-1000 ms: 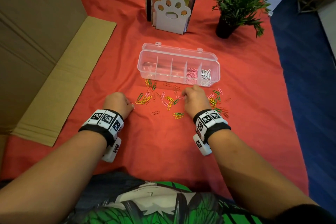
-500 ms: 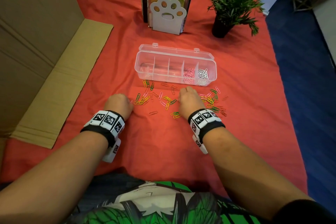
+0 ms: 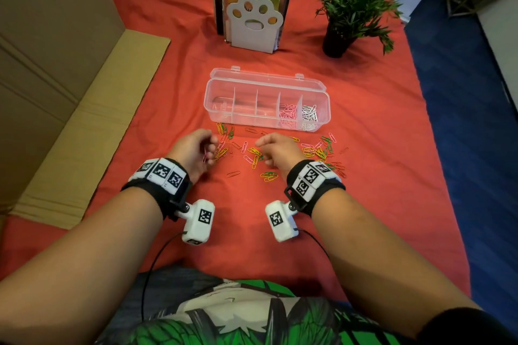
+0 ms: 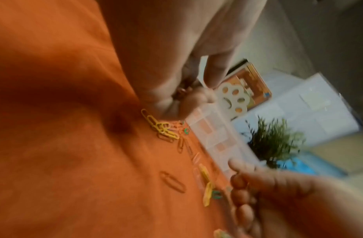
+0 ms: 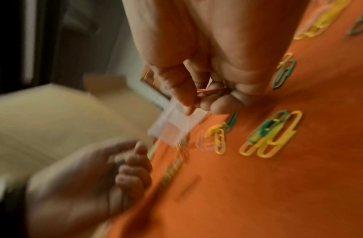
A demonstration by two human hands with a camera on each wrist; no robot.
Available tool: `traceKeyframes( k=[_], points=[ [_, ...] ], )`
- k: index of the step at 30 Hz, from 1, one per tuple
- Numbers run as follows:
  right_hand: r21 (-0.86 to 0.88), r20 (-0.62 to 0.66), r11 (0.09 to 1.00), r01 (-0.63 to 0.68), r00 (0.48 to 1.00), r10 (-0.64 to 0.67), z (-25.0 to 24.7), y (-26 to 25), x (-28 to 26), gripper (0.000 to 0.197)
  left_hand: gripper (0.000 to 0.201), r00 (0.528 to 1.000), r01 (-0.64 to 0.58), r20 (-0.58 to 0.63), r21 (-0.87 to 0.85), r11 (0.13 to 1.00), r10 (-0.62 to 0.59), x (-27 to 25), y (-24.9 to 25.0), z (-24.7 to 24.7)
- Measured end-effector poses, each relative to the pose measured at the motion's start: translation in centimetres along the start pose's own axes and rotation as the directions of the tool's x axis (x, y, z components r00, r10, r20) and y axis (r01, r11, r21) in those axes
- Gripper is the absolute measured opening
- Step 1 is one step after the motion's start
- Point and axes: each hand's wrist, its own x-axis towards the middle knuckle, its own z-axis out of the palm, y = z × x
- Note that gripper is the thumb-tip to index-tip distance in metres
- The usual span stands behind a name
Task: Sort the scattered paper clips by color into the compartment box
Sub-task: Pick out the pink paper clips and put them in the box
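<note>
The clear compartment box (image 3: 221, 92) lies open on the red cloth, with pink clips (image 3: 288, 114) in its fourth cell and white clips (image 3: 309, 115) in the right end cell. Yellow, green, pink and red paper clips (image 3: 253, 152) lie scattered in front of it. My left hand (image 3: 210, 144) hovers at the left end of the scatter, fingers curled, and a pink clip (image 3: 206, 157) hangs from them. Just right of the middle, my right hand (image 3: 261, 146) is curled; in the right wrist view its fingers (image 5: 223, 103) pinch thin red clips (image 5: 210, 91).
A white paw-shaped bookend (image 3: 253, 24) with books stands behind the box. A potted plant (image 3: 353, 0) is at the back right. Cardboard (image 3: 70, 109) lines the left side. The cloth ends at a blue floor (image 3: 462, 120) on the right.
Both hands lay palm-down on the clips before. They have lifted off the cloth and turned inward, each with clips in its fingers. The left hand has shifted right, closer to the scatter.
</note>
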Motion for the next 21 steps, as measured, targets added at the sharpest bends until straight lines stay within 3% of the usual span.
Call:
traceKeyframes(
  k=[2, 4, 6, 7, 9, 12, 15, 17, 19, 20, 21],
  points=[
    [-0.411, 0.018, 0.906, 0.099, 0.995, -0.101, 0.8, 0.2, 0.4, 0.026, 0.025, 0.982, -0.130, -0.080, 0.375, 0.918, 0.172, 1.3, -0.8, 0.2],
    [-0.698, 0.035, 0.694, 0.173, 0.978, -0.208, 1.7, 0.5, 0.3, 0.015, 0.016, 0.924, -0.220, -0.070, 0.707, 0.672, 0.376, 1.8, -1.2, 0.1],
    [-0.839, 0.048, 0.504, 0.207, 0.950, -0.309, 2.5, 1.2, 0.3, 0.023, 0.018, 0.875, -0.232, 0.002, 0.879, 0.416, 0.484, 1.8, -1.1, 0.5],
    [-0.885, 0.070, 0.410, 0.220, 0.934, -0.352, 2.8, 1.4, 0.2, 0.027, 0.020, 0.860, -0.237, 0.039, 0.914, 0.331, 0.508, 1.8, -0.9, 0.7],
    [-0.940, 0.125, 0.241, 0.242, 0.900, -0.417, 3.5, 1.4, -0.2, 0.029, 0.020, 0.853, -0.233, 0.064, 0.934, 0.269, 0.518, 2.1, -0.6, 0.9],
    [-0.959, 0.157, 0.150, 0.242, 0.888, -0.433, 3.8, 1.2, -0.6, 0.032, 0.022, 0.872, -0.199, 0.018, 0.926, 0.320, 0.490, 2.3, -0.5, 0.7],
    [-0.949, 0.167, 0.196, 0.248, 0.919, -0.356, 3.5, 1.1, 0.2, 0.033, 0.024, 0.888, -0.186, 0.019, 0.929, 0.321, 0.459, 2.0, -0.3, 0.4],
    [-0.918, 0.154, 0.322, 0.233, 0.956, -0.251, 3.2, 0.6, 0.9, 0.029, 0.021, 0.876, -0.208, 0.063, 0.944, 0.255, 0.479, 1.9, -0.3, 0.4],
    [-0.730, 0.086, 0.664, 0.164, 0.985, -0.149, 2.8, -0.2, 1.2, 0.019, 0.018, 0.865, -0.220, 0.117, 0.963, 0.158, 0.488, 1.7, -0.3, 0.6],
    [-0.534, 0.068, 0.838, 0.113, 0.994, -0.090, 2.5, -0.6, 1.2, 0.016, 0.016, 0.864, -0.220, 0.138, 0.969, 0.116, 0.485, 1.6, -0.4, 0.8],
    [-0.316, 0.053, 0.948, 0.050, 0.998, -0.035, 2.3, -0.8, 1.1, 0.018, 0.015, 0.864, -0.215, 0.148, 0.973, 0.086, 0.481, 1.5, -0.3, 0.9]
  ],
)
